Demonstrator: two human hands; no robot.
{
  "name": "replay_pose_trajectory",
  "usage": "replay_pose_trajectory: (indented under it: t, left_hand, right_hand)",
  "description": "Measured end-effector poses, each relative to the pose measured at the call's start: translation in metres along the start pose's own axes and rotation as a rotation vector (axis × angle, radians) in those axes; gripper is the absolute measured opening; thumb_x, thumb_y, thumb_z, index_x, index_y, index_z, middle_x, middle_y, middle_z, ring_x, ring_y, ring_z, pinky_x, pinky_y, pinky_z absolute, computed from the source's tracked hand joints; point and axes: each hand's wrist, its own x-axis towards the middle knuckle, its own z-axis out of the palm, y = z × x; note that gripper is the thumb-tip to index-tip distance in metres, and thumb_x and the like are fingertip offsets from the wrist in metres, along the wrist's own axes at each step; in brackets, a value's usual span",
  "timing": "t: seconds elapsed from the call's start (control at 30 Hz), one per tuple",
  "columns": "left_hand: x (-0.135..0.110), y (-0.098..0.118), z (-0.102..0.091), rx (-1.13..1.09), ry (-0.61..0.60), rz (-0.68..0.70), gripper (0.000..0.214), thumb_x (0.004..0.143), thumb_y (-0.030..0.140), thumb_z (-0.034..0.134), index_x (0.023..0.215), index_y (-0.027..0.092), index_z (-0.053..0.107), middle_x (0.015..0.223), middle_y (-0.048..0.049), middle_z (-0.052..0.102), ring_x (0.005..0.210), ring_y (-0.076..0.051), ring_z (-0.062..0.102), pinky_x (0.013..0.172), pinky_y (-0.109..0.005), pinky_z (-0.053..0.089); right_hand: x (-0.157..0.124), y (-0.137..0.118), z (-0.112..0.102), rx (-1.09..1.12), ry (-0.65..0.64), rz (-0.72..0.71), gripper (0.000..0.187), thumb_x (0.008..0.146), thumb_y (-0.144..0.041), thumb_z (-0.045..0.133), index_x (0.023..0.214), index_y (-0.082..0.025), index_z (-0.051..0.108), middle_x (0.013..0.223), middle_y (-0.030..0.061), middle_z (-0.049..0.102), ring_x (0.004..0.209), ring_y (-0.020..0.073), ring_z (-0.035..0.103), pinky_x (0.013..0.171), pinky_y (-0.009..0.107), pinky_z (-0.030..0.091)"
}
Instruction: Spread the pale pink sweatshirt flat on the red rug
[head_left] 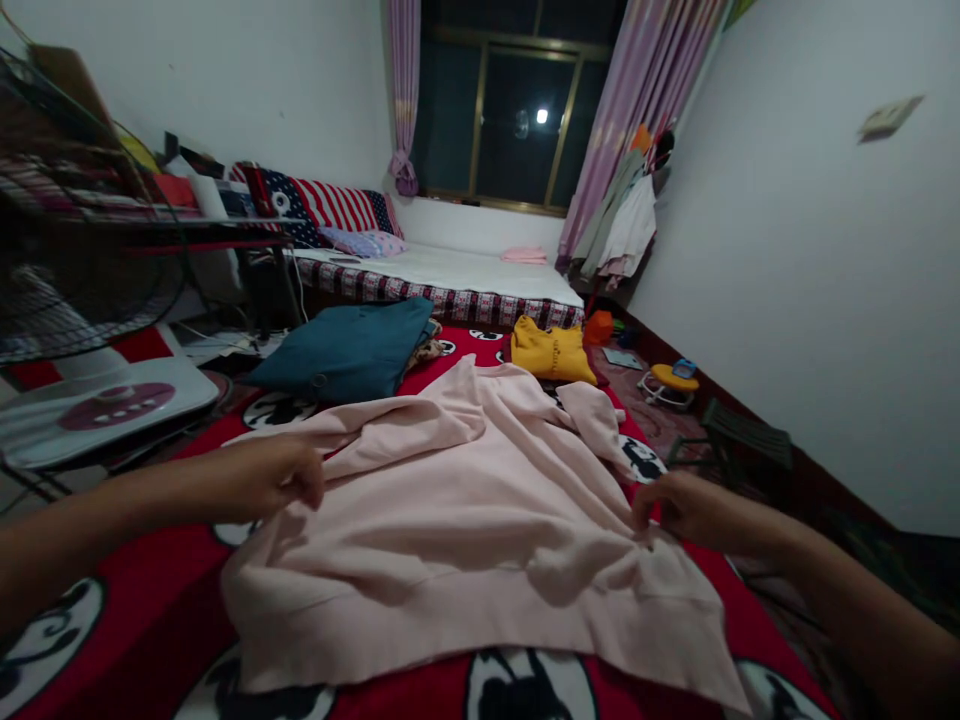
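Note:
A pale pink sweatshirt (465,530) lies spread on a red blanket (157,610) with black and white cartoon prints. My left hand (281,475) is closed, pinching the sweatshirt's left edge. My right hand (679,510) is closed too, pinching the fabric at the garment's right side. One sleeve (600,420) lies folded over toward the far right.
A folded teal garment (349,350) and a yellow garment (551,350) lie beyond the sweatshirt. A fan (82,300) stands at the left. A second bed (450,270) sits under the dark window. A small stool (671,380) and dark chair (742,430) stand along the right wall.

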Motion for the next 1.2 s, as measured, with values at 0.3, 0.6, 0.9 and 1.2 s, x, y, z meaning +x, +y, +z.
replay_pose_trajectory:
  t: [0.3,0.6,0.9,1.2]
  left_hand:
    - [0.113,0.045,0.059,0.287,0.124,0.251,0.074,0.07,0.047,0.068,0.137,0.027,0.045,0.136,-0.0113,0.052,0.128,-0.032,0.043,0.11,-0.051,0.023]
    - [0.109,-0.054,-0.02,0.239,0.585,-0.546,0.041,0.082,0.034,0.055,0.118,0.015,0.058,0.108,-0.0117,0.065,0.099,-0.031,0.061,0.081,-0.039,0.048]
    - [0.139,0.04,0.021,0.261,0.355,-0.019,0.032,0.087,0.023,0.047,0.114,0.02,0.063,0.12,-0.0071,0.061,0.109,-0.022,0.058,0.098,-0.033,0.044]
    - [0.148,0.078,0.132,0.087,0.111,0.034,0.064,0.092,0.046,0.044,0.145,0.01,0.033,0.153,-0.0222,0.026,0.143,-0.035,0.019,0.113,-0.051,0.022]
  right_hand:
    - [0.134,-0.013,0.033,-0.033,0.627,-0.14,0.04,0.074,-0.021,0.057,0.113,-0.018,0.063,0.116,0.0109,0.064,0.105,0.0255,0.059,0.088,0.036,0.047]
    - [0.139,0.019,0.039,0.105,0.76,-0.063,0.026,0.075,-0.025,0.056,0.097,-0.018,0.069,0.086,0.0061,0.071,0.073,0.0201,0.064,0.063,0.029,0.049]
    - [0.196,0.006,0.002,-0.226,0.765,0.257,0.036,0.077,-0.012,0.05,0.11,-0.013,0.065,0.11,0.0126,0.067,0.1,0.0219,0.061,0.085,0.029,0.046]
    - [0.204,0.012,-0.009,-0.39,0.493,0.389,0.018,0.072,-0.023,0.063,0.087,-0.02,0.073,0.096,0.0124,0.071,0.09,0.0282,0.065,0.073,0.033,0.046]
